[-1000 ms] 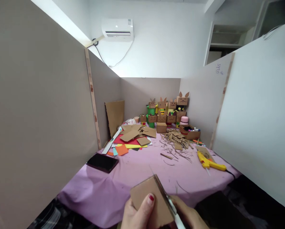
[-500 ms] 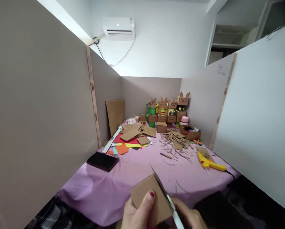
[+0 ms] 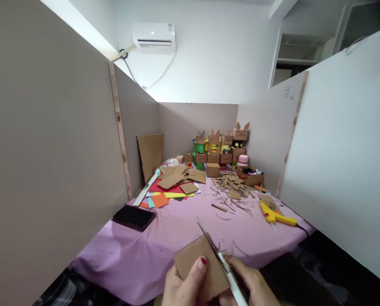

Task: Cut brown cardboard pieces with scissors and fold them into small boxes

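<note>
A squarish piece of brown cardboard is pinched in my left hand, the thumb pressed flat on its face. My right hand grips a pair of scissors with pale handles. The metal blades lie along the right edge of the cardboard, their tips reaching past its upper corner. Thin curled shavings of cardboard show just beyond the blades. Part of my right hand's fingers is hidden behind the scissors and the cardboard.
Cardboard sheets and coloured paper lie at back left, a phone nearer. Cardboard scraps are heaped right of centre, before cardboard animal figures. A yellow glue gun lies right. Partition walls flank the table.
The scissor handles have shifted slightly and my right hand's fingers have moved. The cardboard stays in my left hand, almost in place. The background has slid a little leftward in view.
</note>
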{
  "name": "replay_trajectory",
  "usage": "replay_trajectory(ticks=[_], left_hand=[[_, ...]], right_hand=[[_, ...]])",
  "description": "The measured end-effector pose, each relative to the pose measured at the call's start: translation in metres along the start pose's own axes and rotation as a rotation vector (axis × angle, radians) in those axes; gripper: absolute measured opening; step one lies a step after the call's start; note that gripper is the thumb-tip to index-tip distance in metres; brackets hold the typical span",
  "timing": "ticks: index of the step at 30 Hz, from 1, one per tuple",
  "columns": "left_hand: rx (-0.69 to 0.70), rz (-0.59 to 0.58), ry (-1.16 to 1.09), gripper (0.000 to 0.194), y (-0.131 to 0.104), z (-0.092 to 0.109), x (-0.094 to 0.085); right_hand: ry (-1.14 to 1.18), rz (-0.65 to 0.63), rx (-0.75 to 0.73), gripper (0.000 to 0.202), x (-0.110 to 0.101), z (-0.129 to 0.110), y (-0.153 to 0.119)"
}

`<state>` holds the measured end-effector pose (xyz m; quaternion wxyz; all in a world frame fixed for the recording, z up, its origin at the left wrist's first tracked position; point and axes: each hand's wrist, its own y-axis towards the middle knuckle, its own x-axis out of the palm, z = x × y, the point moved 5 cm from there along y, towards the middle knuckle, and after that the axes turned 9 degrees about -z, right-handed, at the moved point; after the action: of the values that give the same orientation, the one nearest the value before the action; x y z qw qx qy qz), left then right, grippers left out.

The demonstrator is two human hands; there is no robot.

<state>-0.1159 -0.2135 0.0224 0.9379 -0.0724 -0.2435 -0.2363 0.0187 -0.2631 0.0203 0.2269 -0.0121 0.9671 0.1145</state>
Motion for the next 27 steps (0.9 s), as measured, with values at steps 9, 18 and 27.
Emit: replay_trajectory(ticks=[9,18,27], left_hand=[[0.016,-0.077,-0.06,0.027,0.051,-0.001,0.022],[-0.04,-0.086,-0.055,0.021,0.097,-0.024,0.02],[-0.049,-0.083,-0.028,0.023,0.099,-0.022,0.025]], right_hand=[[0.002,0.136,-0.001,0.026,-0.022,0.008,0.022],[0.057,0.224,0.036,0.021,-0.031,0.039,0.038],[0.121,0.207,-0.016,0.032,-0.041,0.033,0.042]])
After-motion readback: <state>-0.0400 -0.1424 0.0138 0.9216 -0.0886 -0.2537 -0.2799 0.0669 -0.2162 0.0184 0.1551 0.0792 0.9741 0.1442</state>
